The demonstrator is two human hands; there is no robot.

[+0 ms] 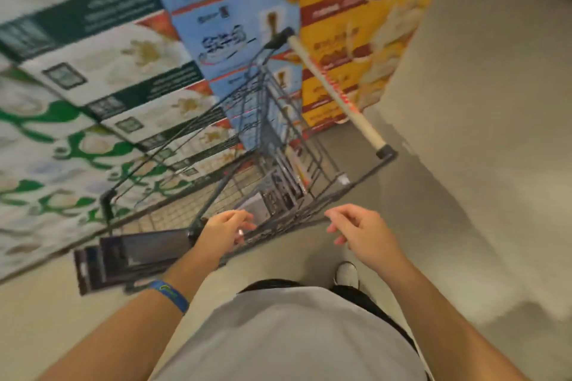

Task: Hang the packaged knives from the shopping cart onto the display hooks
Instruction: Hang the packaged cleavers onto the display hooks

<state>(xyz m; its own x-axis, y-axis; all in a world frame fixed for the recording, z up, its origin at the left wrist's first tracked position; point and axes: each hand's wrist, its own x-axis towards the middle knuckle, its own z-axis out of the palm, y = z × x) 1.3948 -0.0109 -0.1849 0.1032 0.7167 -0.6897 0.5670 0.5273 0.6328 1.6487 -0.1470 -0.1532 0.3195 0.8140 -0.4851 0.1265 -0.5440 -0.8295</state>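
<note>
We look down on a wire shopping cart (370,173) that stands on a grey floor (464,133), and the whole view is tilted and a little blurred. Its cream handle (337,93) with red print points away from us. Beyond the cart there is a wall of stacked cartons: green and white ones (102,71) at the left, blue ones (229,37) in the middle, and yellow ones (343,49) at the right. They stand close against the far side of the cart. Inside the basket, some flat packages (280,195) lean together near the end closest to us. They are too blurred to read.

The packaged knives (133,257) are outside the cart. They are a few dark flat cards in the air above the floor, at the near left corner of the basket. The left hand (224,226) holds them by one end, and they stick out to the left from under it. Its fingers reach over the cart rim. The grip itself is hidden under the hand. A blue wristband (171,294) sits on this forearm.

The right hand (362,230) hovers just beside the near right edge of the cart, palm down. Its fingers are loosely bent and apart, and it holds nothing. Below it we see one white shoe (346,272) on the floor.
</note>
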